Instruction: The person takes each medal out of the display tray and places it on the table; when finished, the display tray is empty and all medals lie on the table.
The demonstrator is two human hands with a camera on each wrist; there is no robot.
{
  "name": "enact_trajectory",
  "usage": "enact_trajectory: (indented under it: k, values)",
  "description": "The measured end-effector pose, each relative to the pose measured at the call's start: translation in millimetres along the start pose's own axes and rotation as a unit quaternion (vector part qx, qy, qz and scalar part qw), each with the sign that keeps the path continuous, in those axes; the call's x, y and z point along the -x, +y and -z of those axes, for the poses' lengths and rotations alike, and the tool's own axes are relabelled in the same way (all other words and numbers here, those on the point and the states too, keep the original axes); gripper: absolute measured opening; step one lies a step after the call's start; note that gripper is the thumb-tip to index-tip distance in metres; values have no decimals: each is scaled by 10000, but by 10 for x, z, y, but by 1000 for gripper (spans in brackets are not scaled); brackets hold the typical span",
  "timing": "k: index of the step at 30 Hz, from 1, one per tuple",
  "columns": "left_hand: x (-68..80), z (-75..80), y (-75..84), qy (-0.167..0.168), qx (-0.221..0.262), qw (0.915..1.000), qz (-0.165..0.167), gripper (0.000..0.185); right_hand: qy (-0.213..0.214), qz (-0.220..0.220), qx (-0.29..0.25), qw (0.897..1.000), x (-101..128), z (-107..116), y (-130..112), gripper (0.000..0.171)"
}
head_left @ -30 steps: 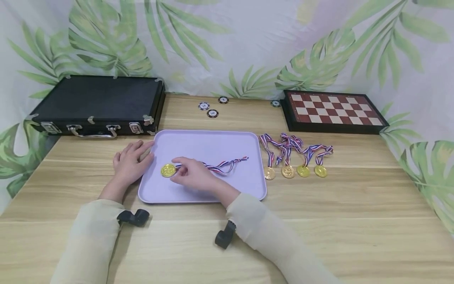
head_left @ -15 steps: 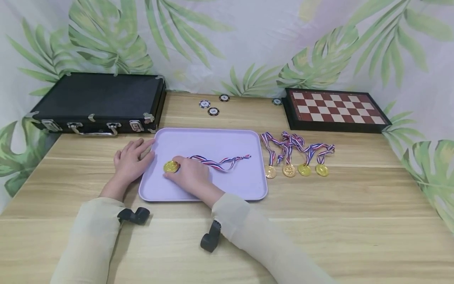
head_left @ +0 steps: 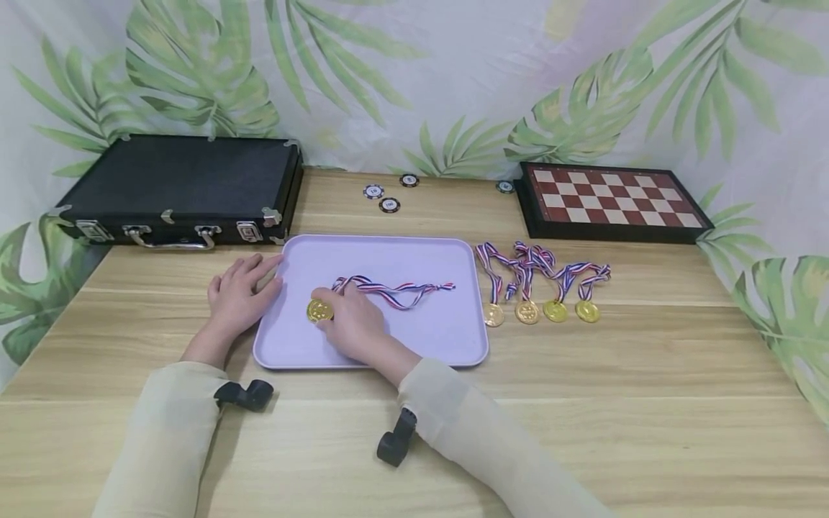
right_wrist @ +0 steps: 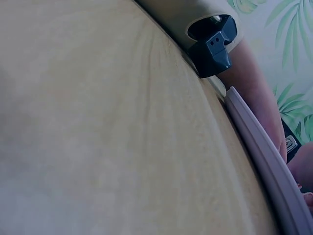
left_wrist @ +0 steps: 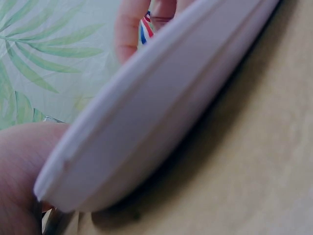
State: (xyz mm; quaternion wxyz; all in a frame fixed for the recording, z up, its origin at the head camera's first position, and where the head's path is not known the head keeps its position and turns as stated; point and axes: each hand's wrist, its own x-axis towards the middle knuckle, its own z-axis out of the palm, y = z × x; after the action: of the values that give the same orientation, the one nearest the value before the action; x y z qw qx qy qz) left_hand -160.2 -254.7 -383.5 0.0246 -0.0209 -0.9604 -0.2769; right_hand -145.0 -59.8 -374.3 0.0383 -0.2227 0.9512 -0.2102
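On wooden table [head_left: 648, 374], lilac tray [head_left: 447, 338], leaf-print backdrop [head_left: 453, 79].

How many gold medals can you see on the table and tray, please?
5. One medal lies on the lilac tray, under the right hand. Four lie in a row on the table right of the tray. None seems hidden.
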Motion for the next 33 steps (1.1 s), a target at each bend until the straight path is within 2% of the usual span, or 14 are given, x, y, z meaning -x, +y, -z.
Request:
enact_trajectory:
  k: [5, 10, 17, 23, 28, 33]
  values:
    - [5, 7, -1, 21, 11, 10000, -3, 47, -11, 476, -277, 9985, 45, 30, 62, 44]
    - [-6, -11, -1, -15, 40, 10000, -30, 47, -26, 729, -862, 9936, 124, 191, 225, 52]
    - [-19, -21, -7, -1, 62, 10000, -65, 47, -320, 578, -1600, 9849, 300, 614, 531, 56]
    - [-14, -20, -12, 29, 90, 9999, -96, 47, 96, 688, -1876, 9798, 450, 919, 873, 48]
    - [-8, -18, -15, 49, 109, 9999, -124, 47, 514, 988, -2260, 9677, 601, 1193, 1157, 57]
    - [-10, -19, -19, 39, 134, 9998, -135, 47, 886, 797, -2740, 9543, 783, 1522, 1397, 58]
